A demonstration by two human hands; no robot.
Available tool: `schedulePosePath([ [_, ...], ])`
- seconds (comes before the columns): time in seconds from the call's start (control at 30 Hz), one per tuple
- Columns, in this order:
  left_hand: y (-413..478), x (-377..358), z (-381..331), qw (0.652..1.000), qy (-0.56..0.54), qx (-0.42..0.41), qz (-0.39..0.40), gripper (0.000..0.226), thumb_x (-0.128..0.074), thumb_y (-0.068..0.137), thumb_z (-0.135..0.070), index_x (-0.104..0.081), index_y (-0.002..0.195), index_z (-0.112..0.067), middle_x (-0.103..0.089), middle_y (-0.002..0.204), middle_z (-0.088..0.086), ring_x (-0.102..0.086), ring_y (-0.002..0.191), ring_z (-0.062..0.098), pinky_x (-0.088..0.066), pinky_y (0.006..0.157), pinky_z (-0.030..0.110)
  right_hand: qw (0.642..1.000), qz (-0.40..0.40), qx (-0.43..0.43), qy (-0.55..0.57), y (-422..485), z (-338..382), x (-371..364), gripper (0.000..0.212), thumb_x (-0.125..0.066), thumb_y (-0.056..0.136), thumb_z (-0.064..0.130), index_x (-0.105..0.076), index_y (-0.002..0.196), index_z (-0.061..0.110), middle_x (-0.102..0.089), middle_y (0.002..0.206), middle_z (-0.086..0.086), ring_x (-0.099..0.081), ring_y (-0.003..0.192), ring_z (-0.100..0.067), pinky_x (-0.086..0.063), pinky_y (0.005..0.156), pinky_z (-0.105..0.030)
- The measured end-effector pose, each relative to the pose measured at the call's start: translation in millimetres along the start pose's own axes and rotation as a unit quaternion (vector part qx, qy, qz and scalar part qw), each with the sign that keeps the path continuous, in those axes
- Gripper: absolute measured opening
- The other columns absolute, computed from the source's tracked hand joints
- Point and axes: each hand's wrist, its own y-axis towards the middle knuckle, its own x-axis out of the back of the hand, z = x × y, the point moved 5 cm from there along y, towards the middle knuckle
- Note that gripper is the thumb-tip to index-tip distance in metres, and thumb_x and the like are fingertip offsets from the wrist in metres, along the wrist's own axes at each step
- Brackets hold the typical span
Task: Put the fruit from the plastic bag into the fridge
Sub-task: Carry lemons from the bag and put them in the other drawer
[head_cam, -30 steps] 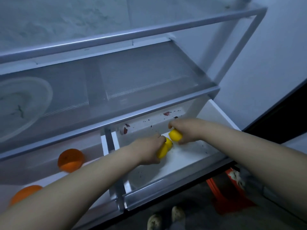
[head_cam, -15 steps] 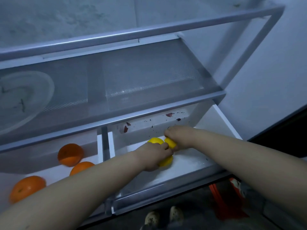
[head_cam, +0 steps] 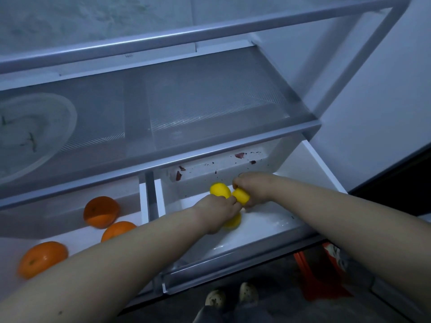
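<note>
Both my hands reach into the open right drawer [head_cam: 233, 272] at the bottom of the fridge. My left hand [head_cam: 218, 212] curls over a yellow lemon [head_cam: 232, 221] that shows beneath its fingers. A second lemon [head_cam: 219, 189] lies just behind that hand, and whether the hand touches it I cannot tell. My right hand [head_cam: 253, 187] grips a third lemon [head_cam: 241, 196]. Three oranges lie in the left drawer: one at the back [head_cam: 101, 212], one in the middle [head_cam: 117, 230], one at the front left [head_cam: 42, 258]. The plastic bag is out of view.
A glass shelf [head_cam: 210, 108] sits right above the drawers, with a clear round lid or dish [head_cam: 30, 136] on its left. Dark red scraps [head_cam: 240, 155] dot the back of the right drawer. On the floor below are my shoes [head_cam: 231, 297] and an orange object [head_cam: 321, 276].
The hands have lowered the lemons deeper into the right drawer. One lemon came free behind the left hand. The view shifted, so more of the left drawer and its oranges shows.
</note>
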Motion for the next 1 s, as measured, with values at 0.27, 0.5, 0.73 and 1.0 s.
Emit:
schedulePosePath([
  [0.27,-10.7,27.3,7.5,0.996,-0.063,0.037,-0.048,0.047,-0.052,0.089,-0.024,-0.036,0.133,-0.016,-0.044,0.129,0.006,-0.051,0.11,0.028,-0.04,0.073,0.035,0.997,-0.05,-0.059,-0.011,-26.1,-3.6,35.8,0.055,-0.059,0.087,0.04,-0.042,0.134,0.018,-0.048,0.133,-0.007,-0.05,0.116,-0.026,-0.041,0.083,-0.031],
  [0.5,-51.8,87.8,13.1,0.971,-0.146,0.064,-0.179,0.049,-0.04,0.091,-0.052,-0.039,0.134,-0.028,-0.045,0.133,-0.005,-0.048,0.118,0.019,-0.042,0.086,0.034,0.969,-0.212,-0.115,0.05,-108.4,17.8,86.0,0.044,-0.053,0.09,0.042,-0.048,0.129,0.022,-0.053,0.131,-0.002,-0.049,0.119,-0.022,-0.043,0.092,-0.035],
  [0.73,-134.4,154.1,4.6,0.938,-0.115,0.121,-0.303,0.072,-0.006,0.082,-0.065,-0.044,0.131,-0.028,-0.049,0.131,-0.007,-0.047,0.119,0.017,-0.042,0.092,0.037,0.932,-0.345,-0.105,0.028,-183.1,58.6,136.5,0.045,-0.05,0.091,0.046,-0.046,0.13,0.024,-0.051,0.129,0.002,-0.044,0.121,-0.017,-0.041,0.094,-0.037],
  [1.0,-225.3,186.7,-31.9,0.892,-0.06,0.255,-0.368,0.067,-0.013,0.086,-0.059,-0.051,0.128,-0.023,-0.055,0.127,-0.004,-0.051,0.115,0.017,-0.045,0.089,0.035,0.896,-0.443,0.014,-0.005,-237.6,117.5,170.5,0.049,-0.045,0.093,0.047,-0.043,0.134,0.021,-0.048,0.131,0.003,-0.041,0.122,-0.017,-0.039,0.095,-0.034],
])
